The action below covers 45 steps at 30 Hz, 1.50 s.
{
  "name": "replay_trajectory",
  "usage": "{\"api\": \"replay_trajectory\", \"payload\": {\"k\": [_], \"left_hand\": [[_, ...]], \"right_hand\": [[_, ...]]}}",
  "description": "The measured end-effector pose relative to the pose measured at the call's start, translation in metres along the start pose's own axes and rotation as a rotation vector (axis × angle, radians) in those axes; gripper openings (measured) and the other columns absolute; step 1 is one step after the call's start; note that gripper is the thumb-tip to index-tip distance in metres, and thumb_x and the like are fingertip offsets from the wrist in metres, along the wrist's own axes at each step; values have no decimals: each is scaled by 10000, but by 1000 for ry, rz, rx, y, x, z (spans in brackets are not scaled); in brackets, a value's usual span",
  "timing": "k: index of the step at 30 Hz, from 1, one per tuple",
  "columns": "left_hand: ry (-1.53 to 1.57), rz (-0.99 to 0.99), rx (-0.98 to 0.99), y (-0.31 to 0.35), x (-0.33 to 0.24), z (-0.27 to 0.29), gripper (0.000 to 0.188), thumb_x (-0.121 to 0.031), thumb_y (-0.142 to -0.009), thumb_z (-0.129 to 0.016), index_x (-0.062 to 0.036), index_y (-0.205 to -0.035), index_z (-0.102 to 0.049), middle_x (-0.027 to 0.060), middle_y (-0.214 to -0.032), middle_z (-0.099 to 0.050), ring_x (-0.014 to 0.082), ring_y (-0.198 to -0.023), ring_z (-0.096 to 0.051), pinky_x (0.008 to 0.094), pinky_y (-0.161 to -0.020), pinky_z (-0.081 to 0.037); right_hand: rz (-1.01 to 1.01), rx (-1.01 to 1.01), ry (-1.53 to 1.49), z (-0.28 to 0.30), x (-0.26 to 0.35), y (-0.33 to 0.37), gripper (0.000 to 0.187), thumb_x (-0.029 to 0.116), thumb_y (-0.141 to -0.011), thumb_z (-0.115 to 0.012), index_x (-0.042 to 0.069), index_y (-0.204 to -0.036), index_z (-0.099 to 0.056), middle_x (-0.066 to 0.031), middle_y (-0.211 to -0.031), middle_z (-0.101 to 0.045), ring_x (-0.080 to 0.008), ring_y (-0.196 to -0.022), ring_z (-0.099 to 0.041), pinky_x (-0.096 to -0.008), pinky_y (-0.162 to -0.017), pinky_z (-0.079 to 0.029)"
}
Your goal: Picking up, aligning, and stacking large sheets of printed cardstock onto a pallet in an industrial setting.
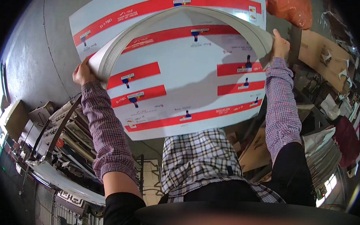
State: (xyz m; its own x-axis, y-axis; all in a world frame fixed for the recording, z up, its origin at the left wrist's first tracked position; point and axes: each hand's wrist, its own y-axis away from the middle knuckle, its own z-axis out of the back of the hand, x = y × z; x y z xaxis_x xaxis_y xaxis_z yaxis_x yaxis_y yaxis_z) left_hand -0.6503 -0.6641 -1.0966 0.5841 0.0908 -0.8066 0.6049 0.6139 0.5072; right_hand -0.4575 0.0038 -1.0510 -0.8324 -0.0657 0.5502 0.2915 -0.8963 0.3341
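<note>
Sheet stack, bent, held in two hands

Stack of sheets (pixel 115 49), thick, pale-edged, curved into an arch in front of the person. Left hand (pixel 83 72): grip closed on the arch's left end. Right hand (pixel 281 45): grip closed on its right end, thumb raised. White printed surface (pixel 189 84), red bands, visible within the curve. Orange bag (pixel 291 10) and flat brown cardboard (pixel 323 58) beyond the right hand.

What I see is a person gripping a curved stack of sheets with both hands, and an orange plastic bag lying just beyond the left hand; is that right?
Not quite: the head view shows the orange plastic bag beyond the right hand, not the left hand. Both hands do grip the curved stack of sheets.
</note>
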Motion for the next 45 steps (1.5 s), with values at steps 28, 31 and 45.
{"api": "replay_trajectory", "payload": {"k": [28,31,45], "left_hand": [[-879,-44,744,297,-89,51,271,-180,-863,-614,83,-888,-675,96,-842,-667,174,-706,-633,351,-610,-528],[-924,-119,972,316,-44,-43,246,-171,-880,-612,63,-888,-685,79,-848,-670,153,-729,-631,323,-640,-525],[521,-1592,1489,749,-218,-274,302,-197,-1006,-478,26,-1150,-623,76,-1015,-689,140,-833,-652,243,-727,-530]], "right_hand": [[-619,-140,-445,390,-296,347,411,293,-955,-599,-40,-717,-636,7,-620,-548,-94,-538,-479,-286,-504,-396],[-607,-303,-504,399,-334,391,419,304,-949,-615,-27,-692,-627,-2,-624,-557,-93,-527,-474,-306,-495,-393],[161,-1271,-793,672,-383,438,460,334,-974,-571,-34,-1248,-602,-132,-1201,-641,-200,-1034,-611,-322,-931,-475]]}}
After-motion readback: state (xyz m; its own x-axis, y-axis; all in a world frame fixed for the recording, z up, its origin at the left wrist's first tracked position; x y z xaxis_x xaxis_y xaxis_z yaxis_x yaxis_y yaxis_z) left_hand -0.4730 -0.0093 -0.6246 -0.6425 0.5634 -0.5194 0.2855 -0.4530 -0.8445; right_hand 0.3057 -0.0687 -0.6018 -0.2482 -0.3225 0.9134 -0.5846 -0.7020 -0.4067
